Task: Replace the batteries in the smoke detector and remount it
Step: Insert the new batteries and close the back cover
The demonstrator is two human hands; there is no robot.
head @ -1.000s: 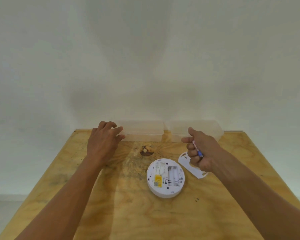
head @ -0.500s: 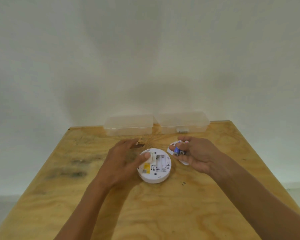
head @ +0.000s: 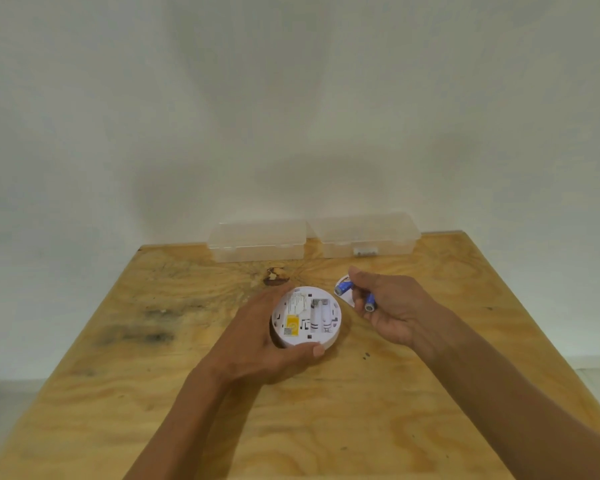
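A round white smoke detector (head: 307, 315) lies back side up on the wooden table (head: 326, 420), its battery bay showing white and a yellow label on its left. My left hand (head: 264, 344) cups it from the left and below, thumb on its near rim. Just to its right, my right hand (head: 392, 308) holds two blue batteries (head: 343, 287), one pinched between thumb and finger, the other (head: 370, 302) lower in the fingers. Behind my right hand lies the white mounting plate (head: 345, 295), mostly hidden.
Two clear plastic boxes, the left box (head: 257, 240) and the right box (head: 366, 235), stand shut side by side at the table's far edge against a pale wall. A dark knot (head: 274, 276) marks the wood behind the detector.
My left hand came from the left box to the detector and now wraps around it. My right hand has turned, and the two batteries show in its fingers.
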